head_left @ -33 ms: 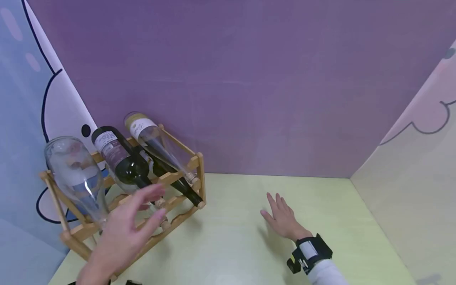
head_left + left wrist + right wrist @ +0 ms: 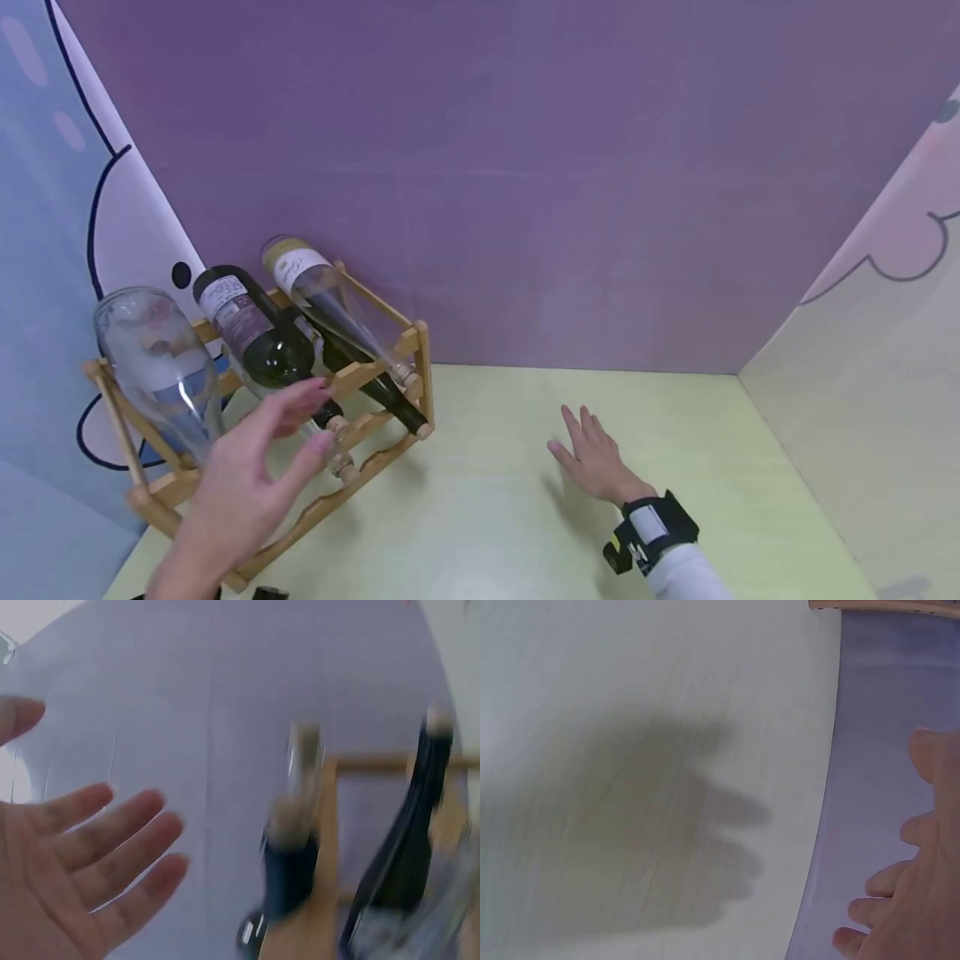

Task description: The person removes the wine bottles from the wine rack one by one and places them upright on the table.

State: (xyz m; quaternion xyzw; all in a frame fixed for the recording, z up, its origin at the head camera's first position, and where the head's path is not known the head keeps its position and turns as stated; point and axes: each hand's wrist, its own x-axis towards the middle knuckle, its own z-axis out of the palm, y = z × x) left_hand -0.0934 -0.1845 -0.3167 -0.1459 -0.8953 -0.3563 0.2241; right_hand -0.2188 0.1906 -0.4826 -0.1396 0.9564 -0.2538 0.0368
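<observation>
Left hand [image 2: 243, 475] has shifted left — fingers wide, empty — by the wooden rack [image 2: 322, 508]'s front edge; right hand [image 2: 596, 467], fingers straight, empty, above the counter [image 2: 480, 508].

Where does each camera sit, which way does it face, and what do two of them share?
Head: on the person's head, facing forward and down at the wooden rack, bottles and pale tabletop; left hand and right hand show.
Left wrist: on that wrist, facing past the left hand's spread fingers toward blurred bottles and rack.
Right wrist: on that wrist, facing the tabletop, a shadow and purple backdrop; the right hand shows at the right edge.
Shared: head and left wrist both show rack, bottles and left hand.
</observation>
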